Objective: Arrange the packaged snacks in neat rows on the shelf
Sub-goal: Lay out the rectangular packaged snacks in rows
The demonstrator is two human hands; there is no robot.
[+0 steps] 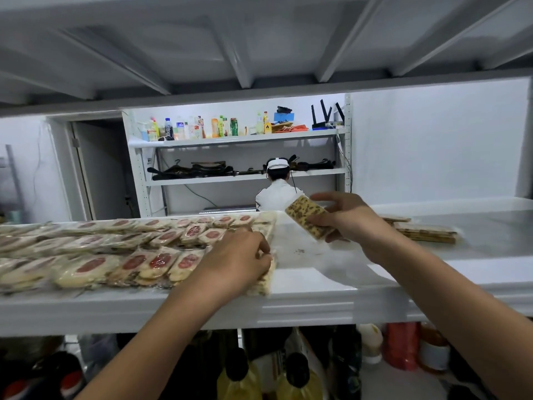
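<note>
Several clear-wrapped snack packs with red labels (135, 261) lie in overlapping rows along the left half of the white shelf (311, 295). My left hand (239, 261) rests on the right end of the front row, fingers curled over the last pack (264, 280). My right hand (346, 217) holds a speckled cracker pack (307, 215) tilted above the bare middle of the shelf. A small pile of more cracker packs (424, 230) lies flat on the shelf to the right of that hand.
A white shelf board (259, 39) hangs close overhead. Bottles and jars (288, 376) stand on the level below. Across the room, a person in white (277, 192) faces a rack holding bottles (202, 128) and black gear.
</note>
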